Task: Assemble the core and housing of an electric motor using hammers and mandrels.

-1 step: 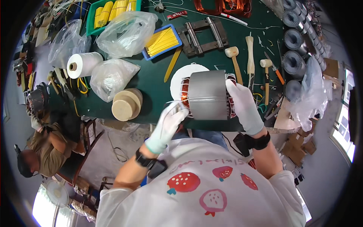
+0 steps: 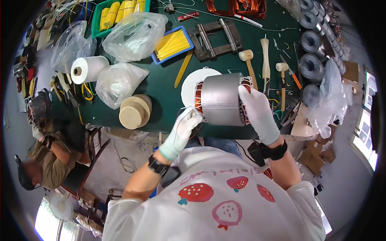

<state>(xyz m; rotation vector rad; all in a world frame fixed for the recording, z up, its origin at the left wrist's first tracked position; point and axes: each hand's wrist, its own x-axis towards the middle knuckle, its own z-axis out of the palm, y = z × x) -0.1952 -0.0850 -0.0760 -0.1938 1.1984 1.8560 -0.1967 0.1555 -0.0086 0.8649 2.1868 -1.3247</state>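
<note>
A grey steel motor stator point(image 2: 220, 94) lies on its side near the table's front edge, red-brown copper windings point(image 2: 198, 97) bulging at its left end under white lacing. My gloved right hand point(image 2: 257, 110) grips its right end, fingers over the rim and the laced coils there. At the lower left of the windings, my gloved left hand point(image 2: 184, 130) is closed in a pinch on a thin white cord. A dark lead hangs beside those fingers; its far end is hidden. Partly behind the stator sits a round white disc point(image 2: 191, 86).
Left of the stator stand a beige stepped block point(image 2: 134, 112), a white thread spool point(image 2: 89, 69) and plastic bags point(image 2: 120, 82). Mallets point(image 2: 248, 60) and a knife point(image 2: 295, 76) lie rightward. Beyond are a blue tray point(image 2: 187, 34) and a metal fixture point(image 2: 217, 38). A co-worker point(image 2: 52, 160) sits at left.
The stator has turned slightly, showing more of the laced coils at its right end. My left hand has shifted a little to the right, and the dark lead beside it shows more.
</note>
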